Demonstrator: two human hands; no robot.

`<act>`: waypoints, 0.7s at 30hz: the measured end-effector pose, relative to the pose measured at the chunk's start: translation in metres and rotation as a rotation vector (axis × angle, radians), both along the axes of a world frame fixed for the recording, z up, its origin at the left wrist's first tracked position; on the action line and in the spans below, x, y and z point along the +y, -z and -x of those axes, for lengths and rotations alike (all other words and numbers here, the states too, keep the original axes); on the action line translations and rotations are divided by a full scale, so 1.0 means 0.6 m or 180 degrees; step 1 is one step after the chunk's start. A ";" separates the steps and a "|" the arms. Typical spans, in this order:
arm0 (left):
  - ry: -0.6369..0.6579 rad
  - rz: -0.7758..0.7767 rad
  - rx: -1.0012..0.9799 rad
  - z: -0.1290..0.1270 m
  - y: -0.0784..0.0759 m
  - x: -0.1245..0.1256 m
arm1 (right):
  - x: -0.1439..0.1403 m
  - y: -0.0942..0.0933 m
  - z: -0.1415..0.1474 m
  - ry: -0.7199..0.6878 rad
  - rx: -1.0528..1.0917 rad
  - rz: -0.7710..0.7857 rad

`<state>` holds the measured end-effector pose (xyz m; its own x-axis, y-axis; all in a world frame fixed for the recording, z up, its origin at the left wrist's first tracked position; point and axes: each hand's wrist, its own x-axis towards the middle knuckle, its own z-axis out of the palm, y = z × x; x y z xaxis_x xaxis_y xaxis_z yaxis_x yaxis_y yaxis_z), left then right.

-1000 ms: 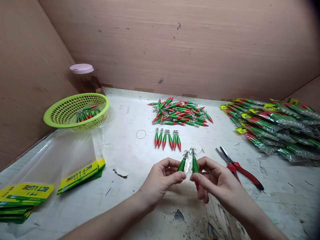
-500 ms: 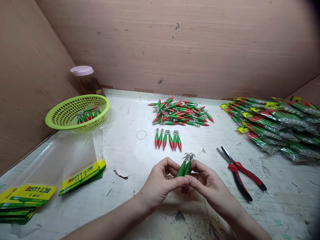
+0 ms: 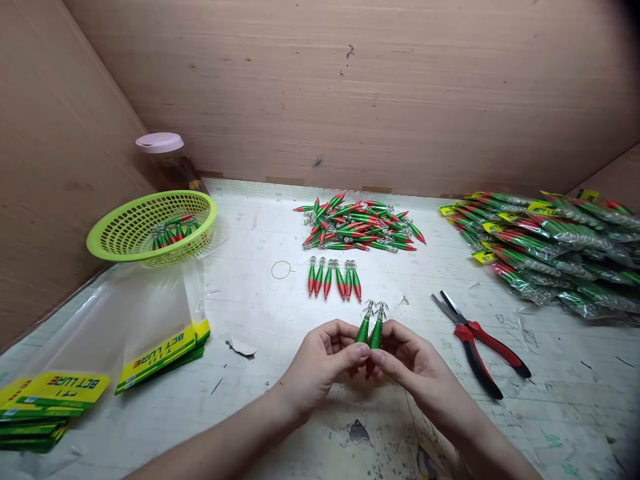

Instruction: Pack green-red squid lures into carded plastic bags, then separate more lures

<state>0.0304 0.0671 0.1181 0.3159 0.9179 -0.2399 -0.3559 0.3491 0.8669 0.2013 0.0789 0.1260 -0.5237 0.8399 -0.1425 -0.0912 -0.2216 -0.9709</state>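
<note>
Two green and red fishing lures are pinched side by side, hooks pointing up, low in the middle of the head view. My left hand (image 3: 325,353) is closed on the left fishing lure (image 3: 363,329), and my right hand (image 3: 413,360) on the right fishing lure (image 3: 376,332). Their red ends are partly hidden by my fingers. Just beyond lies a short row of lures (image 3: 330,280), red ends toward me. Behind the row is a loose heap of the same lures (image 3: 360,223).
A yellow-green basket (image 3: 100,243) holding several lures stands at the left, before a pink-lidded jar (image 3: 160,143). Empty labelled bags (image 3: 155,357) lie nearer. On the right are red-handled pliers (image 3: 480,347) and a pile of packed bags (image 3: 555,247). A rubber band (image 3: 281,270) lies mid-table.
The two lures have turned more upright and spread slightly apart, and their red ends now show below my fingertips. The whole view has shifted a little.
</note>
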 end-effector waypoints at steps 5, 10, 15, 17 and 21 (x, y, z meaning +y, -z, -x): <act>0.0114 0.0027 0.0075 -0.004 -0.004 0.000 | -0.004 0.005 -0.001 0.0068 -0.0119 -0.0061; -0.1024 -0.0913 0.1547 0.064 -0.013 0.048 | 0.035 -0.003 -0.037 0.0348 -0.0668 -0.0420; -0.2066 -0.1314 0.3250 0.151 0.017 0.112 | 0.116 0.012 -0.051 0.0700 -0.2015 -0.0814; -0.1924 -0.1277 0.3328 0.155 0.035 0.124 | 0.142 0.026 -0.033 0.0723 -0.2431 -0.0992; -0.1647 -0.1481 0.3612 0.131 0.053 0.126 | 0.170 0.046 0.004 0.0746 -0.2847 -0.1277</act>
<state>-0.0483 0.1426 0.0865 -0.2573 0.9386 0.2301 0.6374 -0.0141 0.7704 0.1988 0.1808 0.0987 -0.1781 0.9802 -0.0865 0.7081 0.0666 -0.7030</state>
